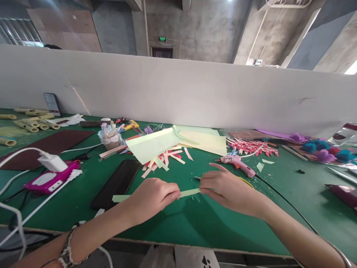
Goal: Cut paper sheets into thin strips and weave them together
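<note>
A narrow pale-green paper strip [190, 192] stretches between my two hands above the green table. My left hand [156, 195] is closed in a pinch on it, and the strip's other end sticks out to the left past my wrist. At the right end, the thumb and fingers of my right hand [220, 188] pinch the strip too. A yellow curved handle [247, 182] and a grey metal tip show on either side of my right hand. The part between is hidden, so I cannot tell whether the hand holds that tool.
Pale-green paper sheets [156, 143] lie over loose strips [166, 160]. A pink glue gun [238, 163] with a black cord rests beyond my right hand. To the left are a black phone [115, 184], a magenta power strip [52, 178] and bamboo tubes [30, 124]. A white partition [167, 89] stands behind.
</note>
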`<state>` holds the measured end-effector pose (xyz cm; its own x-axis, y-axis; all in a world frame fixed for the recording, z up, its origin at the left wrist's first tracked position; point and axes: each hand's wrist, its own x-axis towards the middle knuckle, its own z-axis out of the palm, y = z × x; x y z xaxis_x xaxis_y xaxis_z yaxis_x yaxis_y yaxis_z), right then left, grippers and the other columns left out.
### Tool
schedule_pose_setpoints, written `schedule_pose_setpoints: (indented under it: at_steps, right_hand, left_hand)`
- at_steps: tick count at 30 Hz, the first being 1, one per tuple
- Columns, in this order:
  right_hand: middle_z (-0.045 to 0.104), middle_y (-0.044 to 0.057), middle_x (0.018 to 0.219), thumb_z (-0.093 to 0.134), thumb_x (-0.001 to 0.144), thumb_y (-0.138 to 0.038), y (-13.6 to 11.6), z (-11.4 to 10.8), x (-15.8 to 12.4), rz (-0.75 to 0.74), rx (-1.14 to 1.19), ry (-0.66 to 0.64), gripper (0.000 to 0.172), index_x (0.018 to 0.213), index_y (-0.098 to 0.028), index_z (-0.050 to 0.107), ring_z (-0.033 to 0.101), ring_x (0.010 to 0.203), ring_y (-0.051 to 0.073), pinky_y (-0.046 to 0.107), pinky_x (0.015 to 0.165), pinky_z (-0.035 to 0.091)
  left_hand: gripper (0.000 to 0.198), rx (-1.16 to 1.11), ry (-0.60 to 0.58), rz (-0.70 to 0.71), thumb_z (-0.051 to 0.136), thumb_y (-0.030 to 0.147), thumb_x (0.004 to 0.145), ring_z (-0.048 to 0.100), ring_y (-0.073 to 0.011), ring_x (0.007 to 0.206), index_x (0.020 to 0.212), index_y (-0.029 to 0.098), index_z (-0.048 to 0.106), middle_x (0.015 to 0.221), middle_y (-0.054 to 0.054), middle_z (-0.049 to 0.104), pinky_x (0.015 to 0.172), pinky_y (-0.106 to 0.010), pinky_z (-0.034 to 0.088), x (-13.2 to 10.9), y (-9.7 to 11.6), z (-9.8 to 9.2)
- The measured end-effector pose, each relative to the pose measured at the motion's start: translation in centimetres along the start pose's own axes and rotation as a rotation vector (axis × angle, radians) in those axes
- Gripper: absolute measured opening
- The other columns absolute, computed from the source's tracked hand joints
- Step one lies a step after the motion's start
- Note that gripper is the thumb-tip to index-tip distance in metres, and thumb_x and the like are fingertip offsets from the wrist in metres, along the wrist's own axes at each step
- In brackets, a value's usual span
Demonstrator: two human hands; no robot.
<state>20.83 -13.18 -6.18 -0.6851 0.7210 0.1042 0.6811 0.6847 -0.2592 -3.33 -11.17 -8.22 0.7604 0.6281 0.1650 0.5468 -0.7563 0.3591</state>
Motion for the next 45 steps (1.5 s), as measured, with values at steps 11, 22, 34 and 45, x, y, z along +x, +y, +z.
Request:
schedule_pose_setpoints:
  at_steps: [11,22,34,45]
  right_hand:
    - [0.029,-0.006,0.047,0.042,0.064,-0.012,-1.8,2.0,1.8,0.095,0.126,0.218,0.014,0.054,-0.019,0.035,0.017,0.046,0.008,0.021,0.044,0.017]
    - [0.032,-0.005,0.047,0.041,0.063,-0.009,1.2,1.4,-1.5,0.154,0.012,0.224,0.014,0.054,-0.019,0.037,0.023,0.046,0.008,0.021,0.045,0.020]
    - [0.064,0.006,0.081,0.042,0.084,-0.020,1.6,-1.0,-2.1,0.066,-0.254,0.461,0.015,0.086,-0.018,0.057,0.057,0.070,0.016,0.027,0.066,0.040]
    - [0.049,-0.002,0.062,0.037,0.093,-0.025,-1.8,-0.3,1.4,0.012,0.044,0.078,0.024,0.072,-0.019,0.049,0.038,0.050,0.009,0.022,0.048,0.024]
  left_hand:
    - [0.034,-0.263,0.039,-0.070,0.039,0.025,0.091,0.043,-0.0060,0.036,0.062,0.017,0.055,0.039,0.006,0.042,0.040,-0.016,0.029,1.8,2.0,0.7]
    - [0.036,-0.223,0.086,-0.116,0.039,0.030,0.091,0.042,-0.0058,0.035,0.069,0.018,0.064,0.038,0.006,0.044,0.039,-0.015,0.031,-0.3,0.8,-1.5]
    - [0.036,-0.040,0.081,-0.091,0.040,0.029,0.091,0.043,-0.0061,0.036,0.061,0.018,0.056,0.039,0.007,0.043,0.043,-0.017,0.031,-1.1,1.1,-2.9]
    - [0.022,0.209,0.163,0.116,0.042,0.022,0.089,0.050,-0.0081,0.042,0.081,0.021,0.063,0.052,0.005,0.059,0.044,-0.021,0.030,0.8,2.3,-2.7]
